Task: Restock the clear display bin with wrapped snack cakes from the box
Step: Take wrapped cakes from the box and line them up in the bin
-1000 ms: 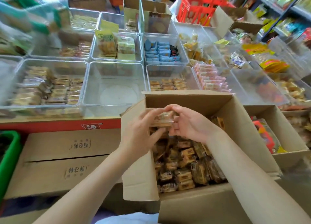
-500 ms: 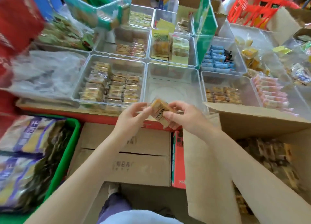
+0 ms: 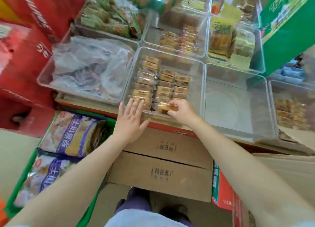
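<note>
Seen from above, a shop display of clear plastic bins sits over stacked cardboard boxes. At far left stand red cartons (image 3: 25, 44), and below them a green crate (image 3: 34, 158) holds large purple-and-yellow biscuit bags (image 3: 73, 133). Next along, a clear bin holds crumpled plastic wrap (image 3: 90, 69). The person's left hand (image 3: 130, 120) lies flat and open, fingers straight and spread, with the fingertips resting on the near rim of the clear display bin (image 3: 196, 69) at its left corner. That bin holds rows of wrapped snack cakes (image 3: 158, 83) lined up in three columns, filling its left and middle part. The right hand (image 3: 180, 110) reaches over the near rim into the same bin, fingers and thumb curled round one wrapped cake (image 3: 164, 107), holding it at the front end of the middle rows, touching the cakes already there. Below the hands are two closed brown cardboard boxes (image 3: 162, 167) with printed characters. To the right is a bare clear bin (image 3: 238, 104), then another bin with small wrapped cakes (image 3: 289, 112) at the far edge. A green carton (image 3: 286, 25) stands at upper right.
</note>
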The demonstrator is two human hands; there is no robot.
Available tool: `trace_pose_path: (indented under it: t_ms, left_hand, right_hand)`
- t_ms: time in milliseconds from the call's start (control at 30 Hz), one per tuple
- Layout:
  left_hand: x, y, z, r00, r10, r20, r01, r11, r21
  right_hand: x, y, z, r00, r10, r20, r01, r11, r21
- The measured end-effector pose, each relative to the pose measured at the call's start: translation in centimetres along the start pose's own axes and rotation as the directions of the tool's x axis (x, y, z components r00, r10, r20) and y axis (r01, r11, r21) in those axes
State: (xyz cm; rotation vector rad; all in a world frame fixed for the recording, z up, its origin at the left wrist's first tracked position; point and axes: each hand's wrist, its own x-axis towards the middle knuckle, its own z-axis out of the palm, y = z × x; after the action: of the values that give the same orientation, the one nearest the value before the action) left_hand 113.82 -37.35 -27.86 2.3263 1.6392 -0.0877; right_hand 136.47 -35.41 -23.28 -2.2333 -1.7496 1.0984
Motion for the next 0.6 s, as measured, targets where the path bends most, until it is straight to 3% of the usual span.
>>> trace_pose_path:
  t_ms: [100, 233, 467, 600]
  left_hand:
    - [0.2, -0.3, 0.4, 1.000, 0.012, -0.010, -0.012, 1.000, -0.017]
    - [0.3, -0.4, 0.6, 1.000, 0.024, 0.009, -0.024, 1.000, 0.005]
    - [0.5, -0.6, -0.1, 0.997, 0.028, 0.076, -0.030, 0.999, 0.027]
    - [0.6, -0.4, -1.5, 0.991, 0.005, 0.130, -0.006, 1.000, 0.004]
  right_hand:
    - [0.7, -0.3, 1.0, 0.994, 0.051, 0.101, -0.052, 0.999, 0.014]
    - [1.2, -1.0, 1.5, 0.994, 0.098, 0.058, -0.105, 0.985, 0.136]
    - [2.3, -1.9, 2.2, 0.987, 0.161, 0.026, -0.162, 0.985, 0.055]
    - [-0.9, -1.4, 1.2, 0.996, 0.074, 0.053, -0.078, 0.995, 0.064]
